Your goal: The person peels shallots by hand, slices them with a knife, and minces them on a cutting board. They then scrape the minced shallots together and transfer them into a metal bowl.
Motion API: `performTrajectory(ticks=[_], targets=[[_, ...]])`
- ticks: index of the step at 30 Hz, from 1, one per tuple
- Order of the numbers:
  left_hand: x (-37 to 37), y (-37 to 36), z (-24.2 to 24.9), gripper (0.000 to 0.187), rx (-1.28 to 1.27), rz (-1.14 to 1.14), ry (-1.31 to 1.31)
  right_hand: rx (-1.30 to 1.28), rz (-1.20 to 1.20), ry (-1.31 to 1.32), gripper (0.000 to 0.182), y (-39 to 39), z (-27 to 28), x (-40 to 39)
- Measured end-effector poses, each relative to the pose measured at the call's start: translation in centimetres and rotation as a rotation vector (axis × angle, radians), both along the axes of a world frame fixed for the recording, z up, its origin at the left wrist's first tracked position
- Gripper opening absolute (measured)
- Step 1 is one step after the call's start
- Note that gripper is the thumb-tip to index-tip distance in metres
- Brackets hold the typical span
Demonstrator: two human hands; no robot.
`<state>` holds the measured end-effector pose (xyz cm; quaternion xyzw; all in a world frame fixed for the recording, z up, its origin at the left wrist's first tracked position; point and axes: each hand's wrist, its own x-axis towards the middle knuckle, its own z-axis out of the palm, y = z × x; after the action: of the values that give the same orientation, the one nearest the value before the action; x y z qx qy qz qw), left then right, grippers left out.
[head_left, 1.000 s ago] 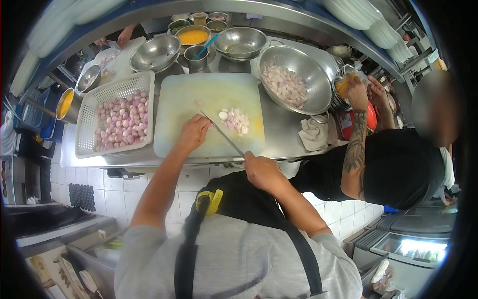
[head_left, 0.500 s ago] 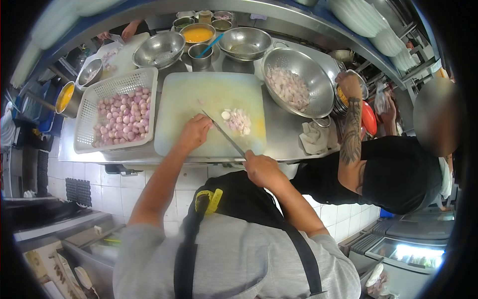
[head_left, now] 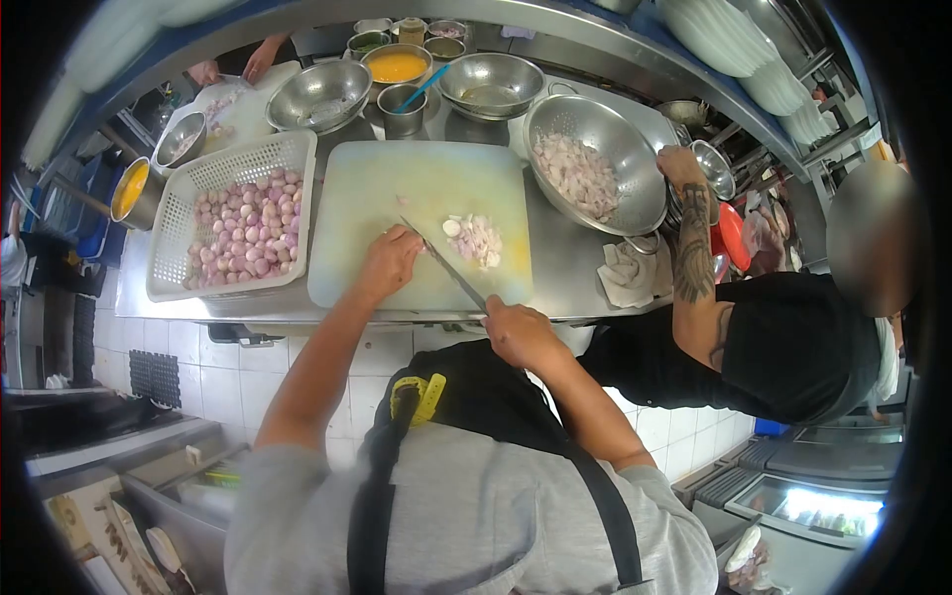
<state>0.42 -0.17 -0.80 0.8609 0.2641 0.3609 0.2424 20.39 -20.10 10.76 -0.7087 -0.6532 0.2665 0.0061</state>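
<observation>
My right hand is wrapped round the handle of a knife at the front edge of the cutting board. The blade points away and to the left, its tip beyond my left fingers. My left hand is closed, fingertips down on the board, over a shallot mostly hidden by them. Just right of the blade lies a small heap of sliced shallots. Left of the board, a white perforated basket holds many peeled shallots.
A large colander of cut shallots stands right of the board, a folded cloth below it. Steel bowls and a pot of orange liquid line the back. A co-worker's tattooed arm reaches in at right; another person's hands work at back left.
The co-worker's hand at right has moved left and slightly down, toward the colander's rim. The other person's hands at back left have shifted. My hands and the knife have barely moved.
</observation>
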Motion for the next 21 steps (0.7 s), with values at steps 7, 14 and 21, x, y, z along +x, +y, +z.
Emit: performTrajectory(ticks=[7,14,21], targets=[[0.2,-0.1,-0.2,0.010,0.028,0.016,-0.022,0.042,-0.002,0.009,0.022,0.6,-1.0,-0.2],[-0.1,-0.2,-0.6,0.009,0.029,0.020,0.001,-0.014,-0.028,0.000,0.024,-0.4,-1.2,-0.3],[-0.3,-0.4,0.0,0.008,0.038,0.038,0.005,-0.008,0.000,0.006,0.025,0.1,0.0,-0.4]])
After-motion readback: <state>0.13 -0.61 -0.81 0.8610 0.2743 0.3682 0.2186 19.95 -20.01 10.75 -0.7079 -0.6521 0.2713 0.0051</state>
